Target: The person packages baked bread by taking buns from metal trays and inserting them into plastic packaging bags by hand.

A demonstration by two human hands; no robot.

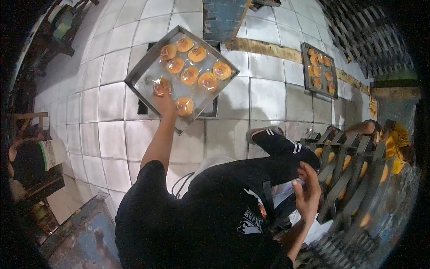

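Note:
My left hand (165,102) reaches down into a metal tray (152,50) on the floor. Its fingers are closed around a round golden bun in clear, shiny wrapping (162,85) near the tray's left side; the fingertips are partly hard to make out. Several more wrapped buns (190,75) with darker centres lie spread in the same tray, one of them (184,106) just right of my wrist. My right hand (308,192) is raised beside my right thigh, fingers loosely bent and apart, with nothing seen in it.
Dark trays holding buns (340,175) are stacked close on my right. Another tray of buns (309,71) lies farther off on the tiled floor (226,134). A yellow cloth or bag (397,145) hangs beyond the stack. A bluish post (224,20) stands behind my tray.

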